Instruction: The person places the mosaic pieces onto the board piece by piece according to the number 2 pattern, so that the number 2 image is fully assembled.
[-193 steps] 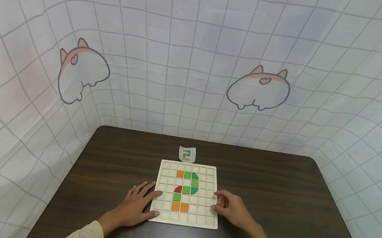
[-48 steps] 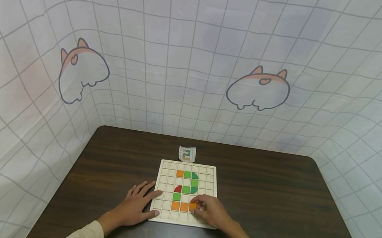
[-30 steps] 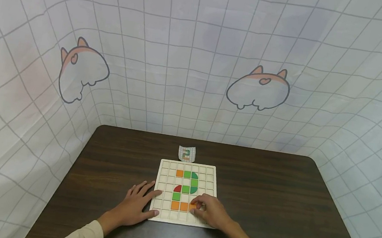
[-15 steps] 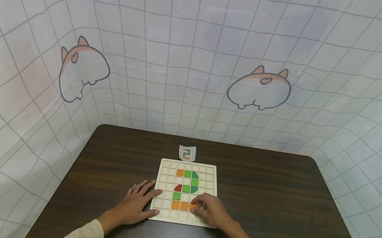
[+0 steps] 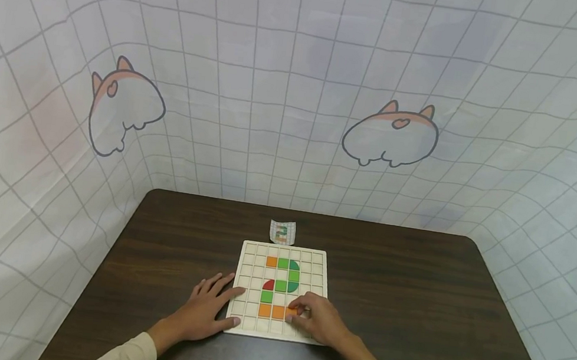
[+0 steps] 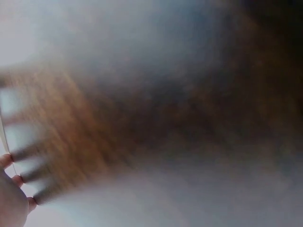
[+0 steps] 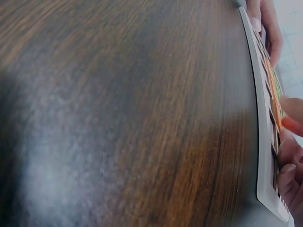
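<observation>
A cream grid board [image 5: 245, 323] lies on the table, with square and quarter-round tiles set in its cells. My right hand [image 5: 323, 320] is over the lower right of the board. Its thumb and fingertips pinch an orange square tile [image 5: 292, 311] at the right end of the bottom orange row, partly covering it. Just left of that tile lie two more orange tiles [image 5: 272, 311]. My left hand [image 5: 202, 314] rests with fingers spread at the board's left edge, thumb and forefinger on the rim. The left wrist view is mostly blurred; the right wrist view shows both hands at the board.
A small pattern card [image 5: 282, 233] with a coloured grid figure lies just behind the board. Green tiles [image 5: 281, 286], orange ones and a red quarter-round tile [image 5: 269, 285] form a curved figure. The dark table [image 5: 396, 263] meets a white gridded curtain [image 5: 296, 115] behind.
My right hand has moved left from the board's right edge onto the board, bringing the orange tile to the end of the bottom row. My left hand has kept its place.
</observation>
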Action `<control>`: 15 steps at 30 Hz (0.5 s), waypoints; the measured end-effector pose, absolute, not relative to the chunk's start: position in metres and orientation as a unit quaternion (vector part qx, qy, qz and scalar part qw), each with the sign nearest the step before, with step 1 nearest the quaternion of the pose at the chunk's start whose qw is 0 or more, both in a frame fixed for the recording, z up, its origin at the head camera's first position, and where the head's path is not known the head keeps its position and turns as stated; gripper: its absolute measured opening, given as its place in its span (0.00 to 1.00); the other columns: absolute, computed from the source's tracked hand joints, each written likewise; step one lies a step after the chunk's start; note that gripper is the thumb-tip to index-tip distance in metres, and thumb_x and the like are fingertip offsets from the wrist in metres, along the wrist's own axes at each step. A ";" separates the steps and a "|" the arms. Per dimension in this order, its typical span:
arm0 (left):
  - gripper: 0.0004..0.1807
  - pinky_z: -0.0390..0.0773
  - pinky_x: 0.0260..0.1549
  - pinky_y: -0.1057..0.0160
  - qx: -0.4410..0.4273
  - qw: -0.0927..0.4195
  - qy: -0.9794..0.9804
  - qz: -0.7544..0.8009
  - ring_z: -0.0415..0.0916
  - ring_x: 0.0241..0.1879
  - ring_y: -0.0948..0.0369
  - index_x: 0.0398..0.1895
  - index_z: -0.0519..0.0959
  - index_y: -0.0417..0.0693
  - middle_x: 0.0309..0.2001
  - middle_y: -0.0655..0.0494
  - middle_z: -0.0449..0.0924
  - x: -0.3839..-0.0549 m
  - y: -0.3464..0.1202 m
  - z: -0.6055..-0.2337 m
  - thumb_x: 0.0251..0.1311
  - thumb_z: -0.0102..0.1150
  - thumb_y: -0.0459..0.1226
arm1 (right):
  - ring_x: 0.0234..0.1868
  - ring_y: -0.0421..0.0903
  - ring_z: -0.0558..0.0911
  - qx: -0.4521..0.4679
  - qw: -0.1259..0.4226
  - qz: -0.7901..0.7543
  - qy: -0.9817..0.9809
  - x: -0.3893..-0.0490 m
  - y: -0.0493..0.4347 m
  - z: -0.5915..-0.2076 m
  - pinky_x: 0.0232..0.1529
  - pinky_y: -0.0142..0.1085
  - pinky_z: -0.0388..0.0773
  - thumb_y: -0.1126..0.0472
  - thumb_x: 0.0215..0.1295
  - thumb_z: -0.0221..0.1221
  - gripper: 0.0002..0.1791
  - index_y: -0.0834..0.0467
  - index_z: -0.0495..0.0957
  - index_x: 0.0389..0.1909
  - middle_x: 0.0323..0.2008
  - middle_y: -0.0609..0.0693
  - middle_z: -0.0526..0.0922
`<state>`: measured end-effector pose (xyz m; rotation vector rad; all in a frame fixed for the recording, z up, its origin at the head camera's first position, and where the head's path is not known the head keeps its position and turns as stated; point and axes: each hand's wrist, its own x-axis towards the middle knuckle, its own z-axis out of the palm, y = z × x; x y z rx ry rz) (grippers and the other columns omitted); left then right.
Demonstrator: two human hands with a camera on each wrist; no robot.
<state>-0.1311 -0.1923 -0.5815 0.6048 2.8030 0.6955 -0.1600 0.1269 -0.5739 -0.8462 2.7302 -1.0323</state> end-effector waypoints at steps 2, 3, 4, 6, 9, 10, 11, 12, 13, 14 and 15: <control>0.37 0.49 0.66 0.27 0.205 0.096 0.945 0.235 0.46 0.77 0.38 0.75 0.64 0.66 0.80 0.47 0.50 -0.131 -0.193 -0.582 0.66 0.51 0.65 | 0.33 0.36 0.76 -0.282 0.050 -0.338 0.897 -0.160 0.127 -0.574 0.38 0.30 0.72 0.54 0.62 0.70 0.10 0.53 0.86 0.41 0.30 0.39 0.80; 0.37 0.49 0.66 0.27 0.206 0.097 0.945 0.235 0.46 0.77 0.38 0.76 0.64 0.66 0.80 0.47 0.50 -0.131 -0.194 -0.582 0.66 0.51 0.65 | 0.33 0.36 0.76 -0.285 0.048 -0.336 0.896 -0.160 0.127 -0.574 0.38 0.30 0.72 0.54 0.62 0.70 0.10 0.53 0.86 0.42 0.30 0.40 0.80; 0.37 0.49 0.66 0.27 0.208 0.096 0.945 0.233 0.47 0.77 0.38 0.76 0.64 0.65 0.80 0.47 0.50 -0.132 -0.194 -0.582 0.67 0.51 0.65 | 0.33 0.36 0.76 -0.289 0.045 -0.335 0.896 -0.160 0.128 -0.574 0.38 0.30 0.72 0.54 0.62 0.70 0.11 0.53 0.86 0.42 0.31 0.40 0.80; 0.37 0.50 0.65 0.27 0.212 0.097 0.945 0.229 0.47 0.77 0.38 0.76 0.63 0.65 0.80 0.47 0.50 -0.132 -0.195 -0.581 0.67 0.50 0.65 | 0.33 0.36 0.76 -0.294 0.042 -0.334 0.894 -0.161 0.130 -0.573 0.37 0.30 0.72 0.54 0.62 0.70 0.12 0.54 0.85 0.44 0.32 0.40 0.81; 0.36 0.52 0.65 0.27 0.219 0.098 0.944 0.225 0.47 0.77 0.38 0.76 0.63 0.64 0.79 0.46 0.50 -0.133 -0.197 -0.580 0.69 0.49 0.64 | 0.31 0.34 0.75 -0.295 0.042 -0.343 0.891 -0.162 0.134 -0.571 0.34 0.28 0.73 0.55 0.63 0.69 0.14 0.55 0.85 0.46 0.34 0.41 0.83; 0.36 0.53 0.64 0.27 0.221 0.097 0.944 0.224 0.48 0.77 0.37 0.76 0.64 0.64 0.79 0.45 0.51 -0.134 -0.198 -0.578 0.69 0.50 0.64 | 0.29 0.33 0.74 -0.294 0.043 -0.347 0.890 -0.162 0.136 -0.570 0.33 0.28 0.72 0.55 0.63 0.69 0.14 0.55 0.84 0.47 0.34 0.41 0.83; 0.36 0.53 0.64 0.27 0.222 0.097 0.944 0.223 0.49 0.77 0.38 0.76 0.64 0.64 0.79 0.45 0.52 -0.134 -0.198 -0.577 0.69 0.50 0.64 | 0.28 0.33 0.74 -0.290 0.045 -0.351 0.889 -0.162 0.138 -0.568 0.31 0.27 0.72 0.55 0.64 0.69 0.14 0.56 0.84 0.48 0.34 0.41 0.83; 0.36 0.54 0.64 0.27 0.222 0.095 0.945 0.222 0.50 0.76 0.37 0.76 0.64 0.63 0.79 0.45 0.53 -0.135 -0.199 -0.576 0.69 0.50 0.63 | 0.27 0.32 0.73 -0.288 0.045 -0.356 0.888 -0.163 0.140 -0.566 0.30 0.27 0.72 0.55 0.64 0.68 0.15 0.56 0.84 0.48 0.35 0.41 0.83; 0.36 0.55 0.64 0.28 0.222 0.094 0.945 0.220 0.51 0.76 0.38 0.76 0.64 0.62 0.78 0.44 0.53 -0.136 -0.200 -0.574 0.69 0.51 0.63 | 0.25 0.32 0.72 -0.285 0.045 -0.360 0.887 -0.163 0.143 -0.564 0.28 0.27 0.71 0.54 0.65 0.68 0.15 0.57 0.84 0.49 0.35 0.41 0.83; 0.36 0.56 0.63 0.28 0.221 0.093 0.946 0.218 0.53 0.75 0.38 0.76 0.64 0.62 0.78 0.44 0.54 -0.136 -0.200 -0.573 0.68 0.51 0.63 | 0.23 0.31 0.71 -0.281 0.045 -0.362 0.888 -0.164 0.145 -0.562 0.26 0.27 0.71 0.54 0.66 0.67 0.16 0.57 0.84 0.50 0.35 0.41 0.82; 0.36 0.57 0.63 0.29 0.221 0.091 0.946 0.217 0.54 0.74 0.38 0.76 0.64 0.61 0.77 0.44 0.55 -0.137 -0.201 -0.571 0.68 0.52 0.63 | 0.22 0.31 0.70 -0.279 0.041 -0.363 0.888 -0.165 0.148 -0.560 0.25 0.27 0.71 0.53 0.67 0.66 0.16 0.58 0.83 0.50 0.36 0.42 0.82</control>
